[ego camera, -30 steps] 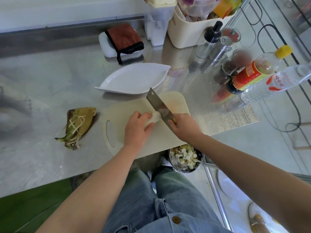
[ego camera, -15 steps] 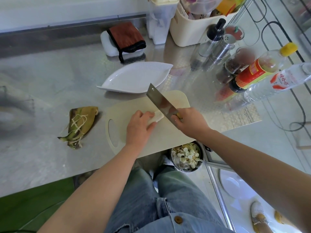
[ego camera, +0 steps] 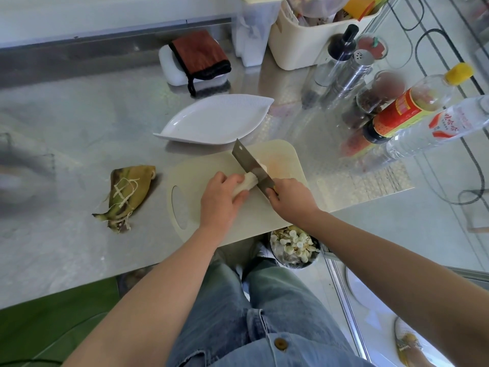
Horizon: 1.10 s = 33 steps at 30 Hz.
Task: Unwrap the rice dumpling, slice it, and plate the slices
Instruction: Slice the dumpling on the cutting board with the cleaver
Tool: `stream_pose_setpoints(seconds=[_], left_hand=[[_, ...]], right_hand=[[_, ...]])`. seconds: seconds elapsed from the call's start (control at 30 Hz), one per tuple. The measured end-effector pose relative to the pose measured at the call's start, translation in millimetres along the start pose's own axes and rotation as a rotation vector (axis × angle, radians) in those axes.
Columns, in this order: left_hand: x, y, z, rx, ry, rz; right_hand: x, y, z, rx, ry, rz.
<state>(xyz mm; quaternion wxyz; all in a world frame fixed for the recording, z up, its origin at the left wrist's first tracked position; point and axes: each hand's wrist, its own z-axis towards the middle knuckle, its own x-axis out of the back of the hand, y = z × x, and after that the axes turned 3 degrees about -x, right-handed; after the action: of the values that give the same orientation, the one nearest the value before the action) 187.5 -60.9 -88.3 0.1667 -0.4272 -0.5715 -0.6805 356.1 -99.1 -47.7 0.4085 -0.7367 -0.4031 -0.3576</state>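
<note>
Since the rice dumpling is unwrapped, it likely handles soft, sticky and light, and squashes under a hard squeeze. Best hold is light, from above, fingers back from the cut line. It lies mid cutting board, long axis running from the board's handle-hole end toward its far right corner. The cleaver crosses the free end roughly square. Left hand curls over the near end, gripping it. Right hand is closed round the cleaver handle. Plate sits just beyond the board's far edge.
</note>
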Motion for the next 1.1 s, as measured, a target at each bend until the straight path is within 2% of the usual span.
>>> stream_pose_setpoints(seconds=[0.27, 0.43, 0.87, 1.1], left_hand=[[0.3, 0.2, -0.5, -0.009, 0.019, 0.013], [0.0, -0.4, 0.5, -0.013, 0.018, 0.021], [0.3, 1.5, 1.1, 0.0, 0.0, 0.014], [-0.6, 0.8, 0.3, -0.002, 0.012, 0.018]], right_hand=[[16.5, 2.4, -3.2, 0.043, 0.113, 0.078], [23.4, 2.7, -1.6, 0.081, 0.057, 0.064], [-2.4, 4.2, 1.4, 0.028, -0.02, 0.032], [12.8, 5.6, 0.5, 0.061, 0.099, 0.088]])
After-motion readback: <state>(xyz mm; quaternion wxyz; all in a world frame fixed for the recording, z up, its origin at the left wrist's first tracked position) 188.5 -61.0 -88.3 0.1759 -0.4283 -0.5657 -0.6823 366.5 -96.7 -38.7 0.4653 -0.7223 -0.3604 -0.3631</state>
